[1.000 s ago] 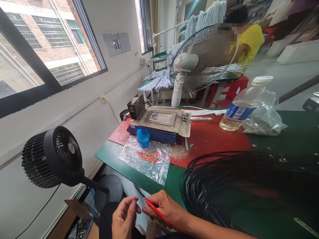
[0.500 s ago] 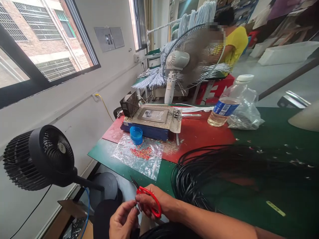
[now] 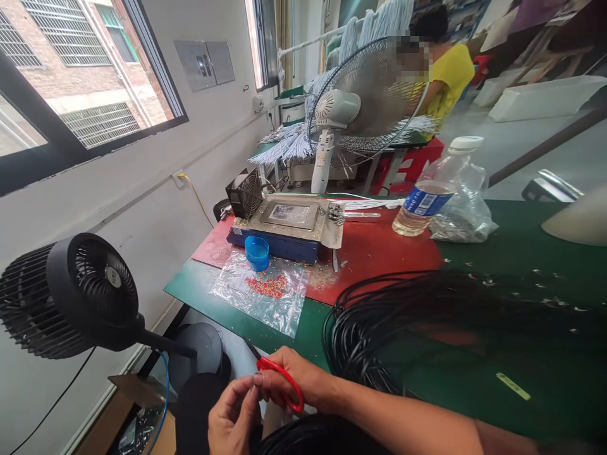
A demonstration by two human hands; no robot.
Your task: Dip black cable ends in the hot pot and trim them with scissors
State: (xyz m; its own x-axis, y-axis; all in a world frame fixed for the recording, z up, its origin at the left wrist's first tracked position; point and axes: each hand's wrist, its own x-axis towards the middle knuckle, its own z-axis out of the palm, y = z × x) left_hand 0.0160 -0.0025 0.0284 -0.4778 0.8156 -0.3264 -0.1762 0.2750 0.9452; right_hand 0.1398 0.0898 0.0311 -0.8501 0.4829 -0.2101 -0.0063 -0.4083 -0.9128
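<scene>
My right hand (image 3: 308,377) is closed around a pair of red-handled scissors (image 3: 297,393), whose dark blades point up and left, away from my fingers. My left hand (image 3: 233,414) is pinched, its fingertips meeting my right thumb and forefinger just below the scissors. Whatever is between those fingertips is too small and hidden to make out. Under both hands, a bundle of black cables (image 3: 318,436) lies across my lap. More black cables (image 3: 353,344) are coiled on the green table (image 3: 455,385), right of my hands.
A blue heating device (image 3: 272,245) with a small fan stands on a red mat (image 3: 379,249). Before it are a blue cup (image 3: 257,254) and a plastic bag (image 3: 232,284) with red bits. A bottle (image 3: 420,205) stands right; a black fan (image 3: 90,294) left. Someone in yellow (image 3: 450,76) sits beyond.
My hands stay together and the scissors remain in my right hand. The fingertips have drawn slightly closer together. The whole view has shifted a little.
</scene>
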